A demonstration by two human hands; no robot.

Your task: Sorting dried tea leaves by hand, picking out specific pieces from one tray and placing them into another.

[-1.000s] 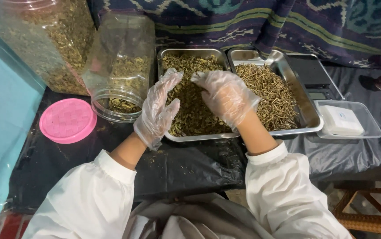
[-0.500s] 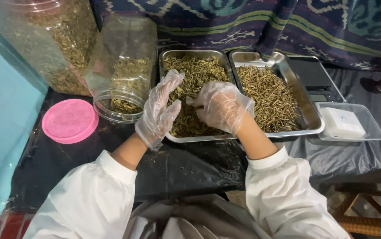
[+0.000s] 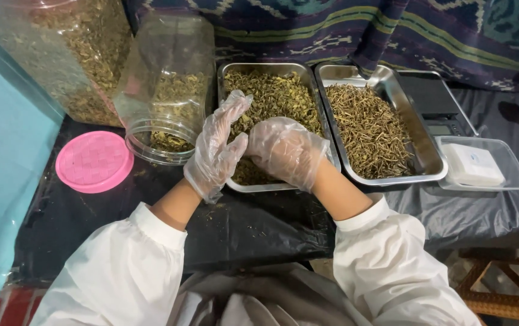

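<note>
Both hands wear clear plastic gloves over a steel tray [image 3: 268,67] of dried green leaves [image 3: 277,96]. My left hand [image 3: 216,148] stands on edge at the tray's left rim, fingers apart and palm facing right. My right hand [image 3: 286,151] is cupped over the leaves near the tray's front, fingers curled toward the left palm; what is under it is hidden. A second steel tray [image 3: 419,148] to the right holds thin dried stems [image 3: 368,130].
A clear jar [image 3: 166,84] with some leaves lies tipped toward me left of the trays, its pink lid [image 3: 93,161] beside it. A bigger filled jar [image 3: 69,54] stands far left. A black scale [image 3: 431,105] and a clear box [image 3: 483,166] sit at right on black plastic sheeting.
My right hand has swept from the far right part of the leaf tray toward me and leftward, closing up to the left palm. The left hand has stayed in place.
</note>
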